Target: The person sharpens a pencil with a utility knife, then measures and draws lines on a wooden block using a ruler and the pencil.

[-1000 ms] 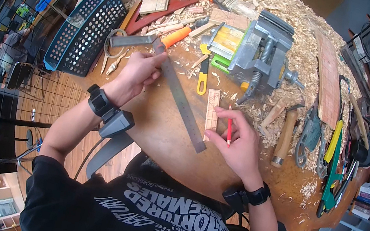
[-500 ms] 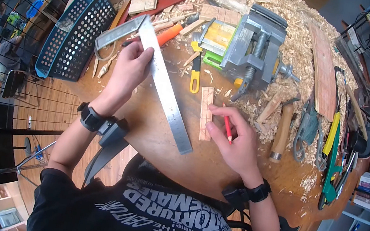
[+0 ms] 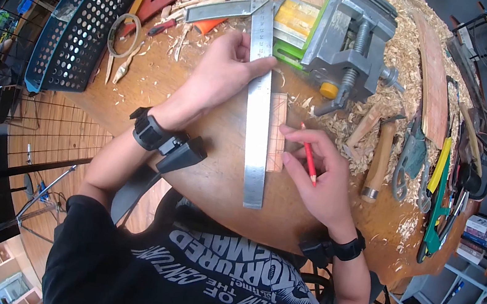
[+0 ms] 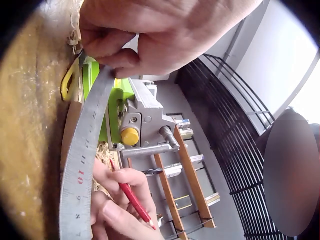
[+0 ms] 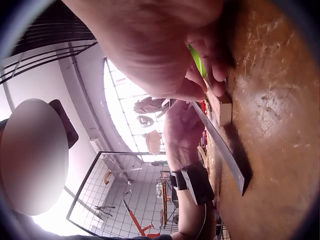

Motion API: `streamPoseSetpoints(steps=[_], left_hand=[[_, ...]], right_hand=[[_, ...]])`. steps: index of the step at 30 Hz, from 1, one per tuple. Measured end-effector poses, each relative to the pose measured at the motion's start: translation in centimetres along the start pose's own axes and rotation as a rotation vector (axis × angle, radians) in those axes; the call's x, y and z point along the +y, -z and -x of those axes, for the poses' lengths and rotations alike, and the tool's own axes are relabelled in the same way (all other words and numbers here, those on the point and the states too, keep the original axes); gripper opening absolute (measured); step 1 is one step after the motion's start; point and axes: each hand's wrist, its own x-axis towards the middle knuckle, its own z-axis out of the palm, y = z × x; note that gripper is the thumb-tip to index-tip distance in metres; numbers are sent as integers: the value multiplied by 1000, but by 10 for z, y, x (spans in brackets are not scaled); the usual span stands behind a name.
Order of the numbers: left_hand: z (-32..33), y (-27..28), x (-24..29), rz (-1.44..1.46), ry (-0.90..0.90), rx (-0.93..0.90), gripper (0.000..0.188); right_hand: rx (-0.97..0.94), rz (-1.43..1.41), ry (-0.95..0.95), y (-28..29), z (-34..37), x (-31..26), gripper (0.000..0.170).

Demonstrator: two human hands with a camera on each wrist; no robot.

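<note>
My left hand (image 3: 220, 77) pinches the steel blade of a try square (image 3: 256, 154) near its upper end, thumb across the blade. The blade, with printed numbers, points toward my body and lies along the left side of a small wooden strip (image 3: 278, 135) marked with pencil lines. Thumb and index fingertip of my right hand (image 3: 329, 186) rest at the strip's right edge. That hand also holds a red pencil (image 3: 310, 158), tucked between the fingers with its tip toward me. In the right wrist view the blade (image 5: 224, 147) sticks out past the strip's end (image 5: 225, 112).
Behind the strip stands a metal vise (image 3: 351, 49) amid wood shavings. A blue perforated basket (image 3: 77, 26) is at the left. A wooden-handled tool (image 3: 379, 162), a yellow-handled tool (image 3: 439, 170) and a long board (image 3: 433, 85) lie on the right.
My left hand has carried the try square to the right, turning its blade from slanted to nearly parallel with the strip and bringing it alongside. The right hand stays at the strip with the pencil.
</note>
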Motion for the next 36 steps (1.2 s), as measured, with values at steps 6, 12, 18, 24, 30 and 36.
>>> streamPoseSetpoints(steps=[6, 12, 18, 24, 30, 36], left_hand=[[6, 7, -1, 27, 22, -68, 27], [8, 13, -3, -18, 99, -143, 32], [15, 11, 1, -74, 91, -189, 32], [22, 10, 8, -126, 178, -219, 30], [25, 10, 11, -28, 217, -266, 27], [28, 11, 13, -41, 295, -324, 23]], right_hand=[[-30, -39, -79, 0, -2, -8, 25], [-38, -38, -94, -4, -1, -8, 26], [-21, -35, -80, -5, -2, -5, 26], [-14, -21, -64, -4, -2, -4, 27], [-27, -21, -86, -3, -2, -5, 26], [-29, -17, -85, -3, -2, -4, 27]])
